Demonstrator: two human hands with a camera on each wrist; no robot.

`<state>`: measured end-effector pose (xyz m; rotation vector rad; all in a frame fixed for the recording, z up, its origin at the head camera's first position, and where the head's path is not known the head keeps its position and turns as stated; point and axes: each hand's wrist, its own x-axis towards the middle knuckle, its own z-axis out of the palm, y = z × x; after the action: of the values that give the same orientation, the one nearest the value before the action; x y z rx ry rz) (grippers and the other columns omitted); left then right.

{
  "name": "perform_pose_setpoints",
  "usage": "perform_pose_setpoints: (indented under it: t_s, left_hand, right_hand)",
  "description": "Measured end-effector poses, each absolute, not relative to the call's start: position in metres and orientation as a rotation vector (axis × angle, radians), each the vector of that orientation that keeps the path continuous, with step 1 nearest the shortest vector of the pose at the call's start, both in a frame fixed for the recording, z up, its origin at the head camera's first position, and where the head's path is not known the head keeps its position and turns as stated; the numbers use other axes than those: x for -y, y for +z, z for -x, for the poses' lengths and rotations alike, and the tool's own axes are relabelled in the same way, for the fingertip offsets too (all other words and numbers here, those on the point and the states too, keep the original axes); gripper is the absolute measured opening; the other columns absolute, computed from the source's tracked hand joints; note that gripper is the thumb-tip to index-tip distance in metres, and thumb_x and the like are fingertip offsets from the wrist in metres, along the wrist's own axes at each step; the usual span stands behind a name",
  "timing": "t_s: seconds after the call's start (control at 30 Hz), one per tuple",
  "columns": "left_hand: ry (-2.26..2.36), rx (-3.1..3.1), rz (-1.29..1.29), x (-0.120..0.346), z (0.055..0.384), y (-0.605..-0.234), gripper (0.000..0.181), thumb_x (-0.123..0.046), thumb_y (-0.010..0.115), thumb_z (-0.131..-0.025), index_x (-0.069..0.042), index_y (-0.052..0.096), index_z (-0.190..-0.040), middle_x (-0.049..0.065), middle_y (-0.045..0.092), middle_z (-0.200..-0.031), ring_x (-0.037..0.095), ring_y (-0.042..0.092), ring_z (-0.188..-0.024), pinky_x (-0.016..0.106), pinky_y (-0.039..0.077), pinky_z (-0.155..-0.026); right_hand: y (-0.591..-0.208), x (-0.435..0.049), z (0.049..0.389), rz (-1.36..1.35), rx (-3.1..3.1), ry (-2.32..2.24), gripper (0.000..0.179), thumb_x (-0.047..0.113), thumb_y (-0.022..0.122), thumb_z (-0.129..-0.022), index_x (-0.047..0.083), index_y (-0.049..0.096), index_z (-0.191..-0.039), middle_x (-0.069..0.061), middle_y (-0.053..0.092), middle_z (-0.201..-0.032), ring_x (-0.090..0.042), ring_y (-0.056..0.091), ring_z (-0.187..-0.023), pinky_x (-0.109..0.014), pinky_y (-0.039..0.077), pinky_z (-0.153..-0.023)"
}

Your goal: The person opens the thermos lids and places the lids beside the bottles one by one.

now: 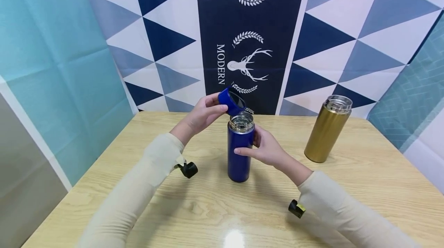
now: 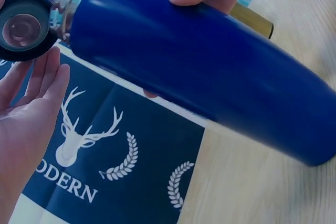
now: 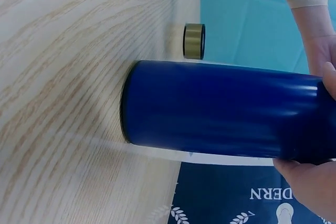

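Note:
A blue thermos bottle [image 1: 238,155] stands upright on the table, its steel threaded neck [image 1: 242,121] uncovered. My right hand [image 1: 265,146] grips its upper body, thumb across the front. Just above and left of the mouth, my left hand [image 1: 208,111] holds the blue lid [image 1: 231,101] between thumb and fingers. The lid is tilted, its dark underside facing the bottle, and its lower edge is right at the neck's rim. In the left wrist view the lid [image 2: 26,22] shows a round inner seal beside the neck.
A gold thermos bottle [image 1: 327,128] with an uncovered steel neck stands at the right of the wooden table [image 1: 204,213]. The right wrist view shows a gold lid [image 3: 194,41] on the table beyond the blue bottle. Patterned cloth [image 1: 166,36] hangs along the table's back edge.

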<state>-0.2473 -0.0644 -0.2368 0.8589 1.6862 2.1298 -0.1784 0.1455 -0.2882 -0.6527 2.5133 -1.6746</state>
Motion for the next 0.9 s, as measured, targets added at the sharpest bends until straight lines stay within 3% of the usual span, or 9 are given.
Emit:
perform_pose_setpoints:
  t_s: [0.2, 0.4, 0.5, 0.57, 0.63, 0.7, 0.9]
  left_hand:
    - [2.135, -1.716, -0.794, 0.086, 0.248, -0.234, 0.125, -0.055, 0.089, -0.049, 0.008, 0.036, -0.142, 0.0, 0.061, -0.113, 0.008, 0.06, -0.103, 0.028, 0.046, -0.106]
    - [2.084, -1.783, -0.711, 0.106, 0.248, -0.233, 0.125, -0.055, 0.088, -0.049, 0.0, 0.032, -0.147, 0.02, 0.046, -0.142, 0.011, 0.057, -0.112, 0.04, 0.036, -0.114]
    - [2.077, -1.803, -0.675, 0.113, 0.249, -0.234, 0.1, -0.039, 0.086, -0.069, 0.0, 0.034, -0.145, 0.02, 0.044, -0.144, 0.012, 0.056, -0.114, 0.039, 0.037, -0.113]
    - [2.069, -1.841, -0.661, 0.117, 0.249, -0.234, 0.075, -0.023, 0.076, -0.082, 0.0, 0.037, -0.142, 0.016, 0.048, -0.14, 0.012, 0.057, -0.114, 0.038, 0.039, -0.112]
    - [2.049, -1.899, -0.641, 0.12, 0.25, -0.235, 0.055, -0.007, 0.062, -0.089, -0.001, 0.04, -0.139, 0.011, 0.052, -0.134, 0.013, 0.058, -0.113, 0.038, 0.04, -0.112]
    - [2.014, -1.967, -0.619, 0.123, 0.251, -0.236, 0.049, -0.001, 0.056, -0.091, -0.002, 0.042, -0.138, 0.01, 0.054, -0.131, 0.014, 0.058, -0.113, 0.04, 0.041, -0.112]
    - [1.882, -2.155, -0.566, 0.131, 0.255, -0.245, 0.055, -0.008, 0.064, -0.089, -0.006, 0.043, -0.14, 0.015, 0.053, -0.138, 0.025, 0.054, -0.125, 0.045, 0.039, -0.113]
  right_hand:
    - [-0.285, -0.143, 0.179, 0.626, -2.502, -1.671, 0.07, 0.015, 0.078, -0.08, 0.006, 0.042, -0.139, -0.017, 0.057, -0.135, -0.03, 0.062, -0.116, -0.049, 0.048, -0.102]
    - [-0.279, -0.146, 0.176, 0.464, -2.501, -1.64, 0.072, 0.018, 0.081, -0.076, 0.005, 0.044, -0.137, -0.017, 0.057, -0.134, -0.028, 0.061, -0.116, -0.046, 0.048, -0.103]
    - [-0.274, -0.15, 0.175, 0.396, -2.504, -1.617, 0.074, 0.018, 0.081, -0.076, 0.004, 0.044, -0.138, -0.018, 0.056, -0.135, -0.029, 0.059, -0.118, -0.047, 0.047, -0.104]
    - [-0.271, -0.153, 0.175, 0.368, -2.512, -1.59, 0.076, 0.019, 0.081, -0.076, 0.003, 0.042, -0.139, -0.019, 0.055, -0.136, -0.031, 0.058, -0.12, -0.048, 0.046, -0.105]
    - [-0.267, -0.155, 0.174, 0.34, -2.523, -1.555, 0.078, 0.021, 0.081, -0.076, 0.002, 0.04, -0.14, -0.02, 0.054, -0.137, -0.033, 0.057, -0.122, -0.049, 0.046, -0.105]
    - [-0.264, -0.157, 0.174, 0.323, -2.535, -1.518, 0.08, 0.022, 0.081, -0.076, 0.001, 0.039, -0.141, -0.021, 0.054, -0.137, -0.035, 0.056, -0.123, -0.05, 0.046, -0.105]
    - [-0.257, -0.166, 0.174, 0.265, -2.564, -1.44, 0.085, 0.024, 0.082, -0.076, 0.0, 0.035, -0.143, -0.023, 0.051, -0.14, -0.039, 0.051, -0.128, -0.052, 0.044, -0.106]
